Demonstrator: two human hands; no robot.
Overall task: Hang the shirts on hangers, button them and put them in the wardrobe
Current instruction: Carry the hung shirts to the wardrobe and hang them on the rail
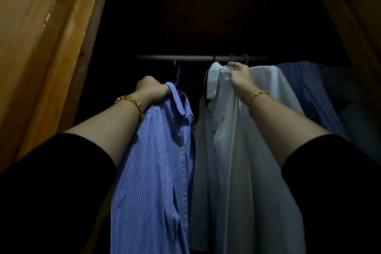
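A blue striped shirt [156, 161] hangs on a purple hanger [177, 77], buttoned down the front. My left hand [151, 87] grips it at the collar and shoulder, and the hanger's hook is just below the metal rail [195, 57]. A white shirt [247, 150] hangs from the rail on a dark hanger. My right hand [240, 77] pinches the white shirt near its collar, just under the rail.
The wardrobe interior is dark. An open wooden door [41, 47] stands at the left and another door edge [354, 27] at the right. A blue checked shirt [309, 93] and darker clothes hang on the rail at the right.
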